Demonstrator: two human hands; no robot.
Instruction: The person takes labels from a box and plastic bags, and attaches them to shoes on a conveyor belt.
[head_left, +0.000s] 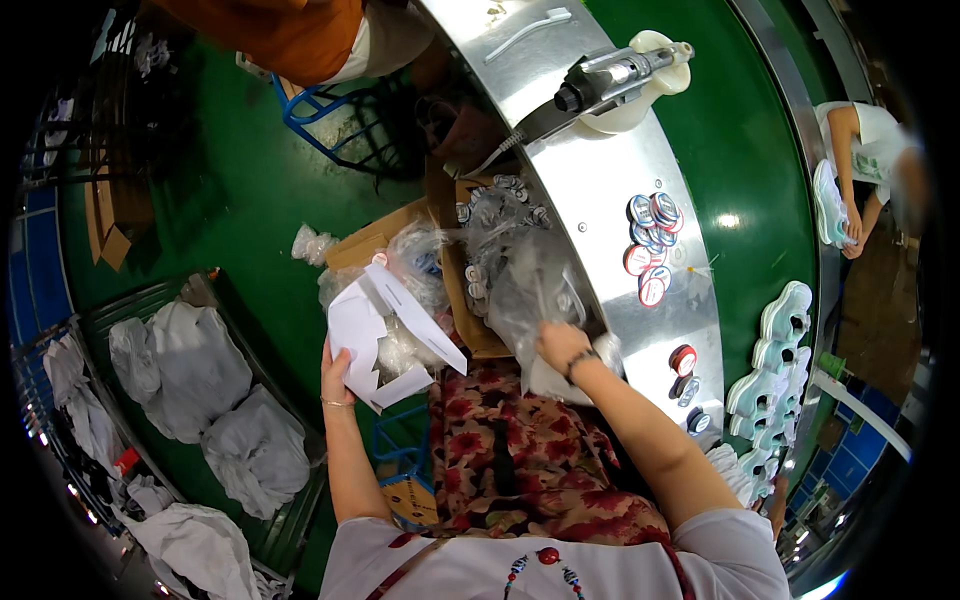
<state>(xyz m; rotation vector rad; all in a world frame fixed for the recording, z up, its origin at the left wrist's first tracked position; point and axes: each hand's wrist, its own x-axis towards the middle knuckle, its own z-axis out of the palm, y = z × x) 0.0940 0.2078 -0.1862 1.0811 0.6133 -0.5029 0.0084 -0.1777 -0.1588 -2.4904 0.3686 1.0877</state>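
White folded card is what the left hand (pixel 336 372) has hold of in the head view, a flat-packed white carton piece (pixel 385 335) with cut flaps, fingers closed round its lower left edge and the sheet lifted above the lap, just left of the open cardboard box (pixel 462 300). Over on the right, the right hand (pixel 562 345) is down on a clear plastic bag (pixel 528 285) at the near edge of that box, fingers curled into the film and pinching it, a dark band on the wrist. The bag bulges with small round pieces, though what they are is too blurred to tell. Just right of it runs the curved metal worktop (pixel 600 190), shiny steel, and on it sits a cluster of round red and white badges (pixel 652 245), with a few more dark round ones nearer, by the elbow. Far along the worktop, a grey power tool (pixel 612 78) lies on a cream tape roll (pixel 640 105). Right again, a green conveyor belt (pixel 750 150) carries pale shoe soles (pixel 775 370) in a row, and another person's hands (pixel 855 225) work at its far right edge. Left of the lap, a green crate (pixel 150 300) holds grey bundles of wrapping (pixel 195 365), well apart from both hands.
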